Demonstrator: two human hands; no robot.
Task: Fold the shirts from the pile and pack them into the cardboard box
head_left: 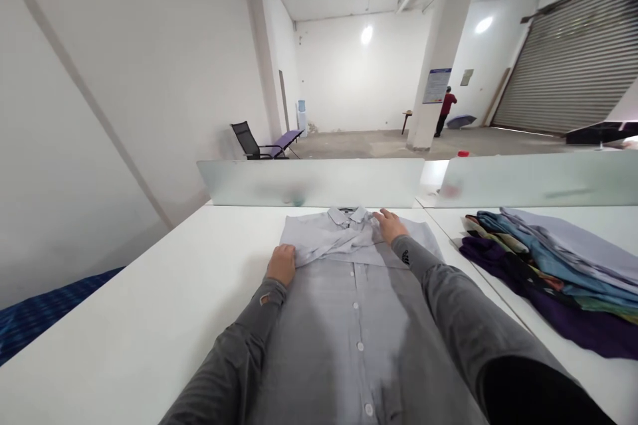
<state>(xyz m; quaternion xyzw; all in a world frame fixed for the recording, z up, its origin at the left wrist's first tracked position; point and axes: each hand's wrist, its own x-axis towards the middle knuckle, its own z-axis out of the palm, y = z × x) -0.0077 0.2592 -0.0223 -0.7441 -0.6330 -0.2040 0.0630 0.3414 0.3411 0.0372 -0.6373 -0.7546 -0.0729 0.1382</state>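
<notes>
A grey button-up shirt (333,325) lies front side up on the white table, collar at the far end and button placket running toward me. Its sleeves are folded across the chest just below the collar. My left hand (282,264) is closed on the shirt's left edge, where the folded sleeve meets the side. Beside the collar, on the right, my right hand (391,226) rests over the upper part of the shirt with its fingers apart. The fabric under its fingertips is partly hidden.
On the right stands a stack of folded clothes (553,272). A frosted divider (319,182) borders the far edge of the white table (214,279). Blue patterned fabric (54,305) is at the lower left. Beyond are a black chair (246,141) and a person (447,106) in red.
</notes>
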